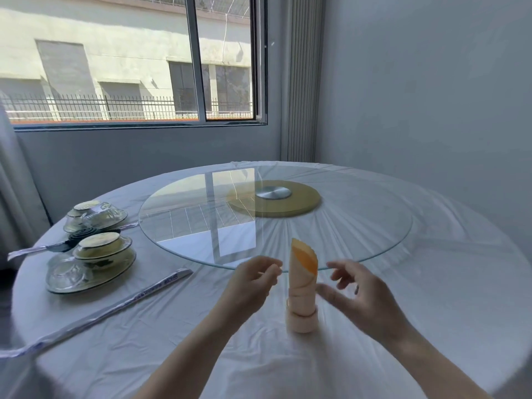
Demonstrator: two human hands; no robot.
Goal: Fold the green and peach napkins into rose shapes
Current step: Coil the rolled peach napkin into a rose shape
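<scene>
A rolled peach napkin (302,286) stands upright on the white tablecloth near the front of the round table, its pointed tip orange where light comes through and its base rolled into a thick cuff. My left hand (253,286) hovers just left of the roll with loosely curled fingers, holding nothing. On the other side my right hand (357,295) has its fingers spread and relaxed, the thumb close to the roll's middle; whether it touches is unclear. No green napkin is in view.
A glass turntable (374,226) on a yellow base (302,203) fills the table's middle, its rim just behind the napkin. Stacked glass bowls and plates (92,263) sit at the left, with wrapped chopsticks (115,306) lying diagonally. The window and walls are behind.
</scene>
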